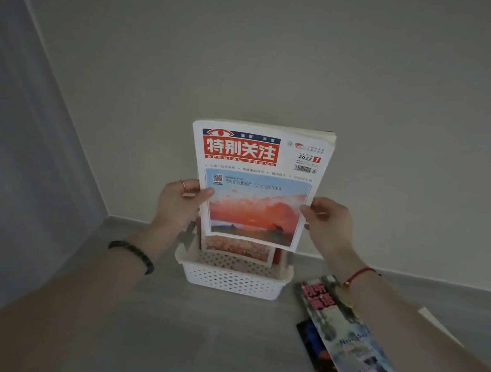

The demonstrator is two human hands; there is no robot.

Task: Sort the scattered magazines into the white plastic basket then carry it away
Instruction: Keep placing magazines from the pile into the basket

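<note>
I hold a white magazine (258, 181) with a red title block and a sunset picture upright above the white plastic basket (232, 279). My left hand (179, 206) grips its left edge and my right hand (327, 222) grips its right edge. Its lower edge hangs just over the basket's mouth. Other magazines (238, 247) stand inside the basket behind it, mostly hidden. On the floor at the right lies a magazine with a waterfall cover (354, 345), partly under my right forearm, with a dark magazine (316, 343) beneath it.
The basket stands on a grey floor (160, 329) against a pale wall (282, 67). A room corner (104, 209) lies to the left. A white sheet edge (436, 325) shows at the far right.
</note>
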